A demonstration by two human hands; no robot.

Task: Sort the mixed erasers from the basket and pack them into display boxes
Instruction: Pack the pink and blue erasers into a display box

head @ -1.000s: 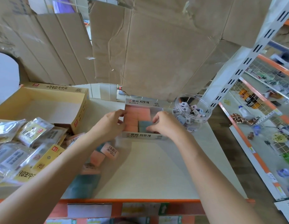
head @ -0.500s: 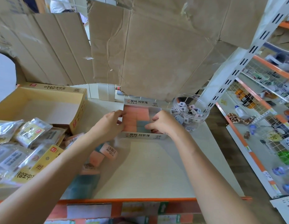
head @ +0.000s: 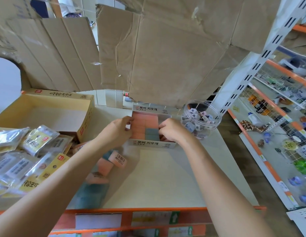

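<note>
While hands (head: pixel 117 130) (head: pixel 171 130) flank, erasers (head: pixel 143 124) fill box (head: pixel 153 143).

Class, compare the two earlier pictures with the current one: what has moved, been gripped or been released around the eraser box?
Nothing clearly changed. The left hand still holds the display box by its left wall, and the right hand stays curled inside its right side. The packed erasers and the loose erasers on the table lie as before.

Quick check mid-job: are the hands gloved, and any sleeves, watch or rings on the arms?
No gloves: left hand and right hand are bare. The left forearm and right forearm are bare too, no sleeve in frame. No watch, bracelet or ring shows on either.
</note>
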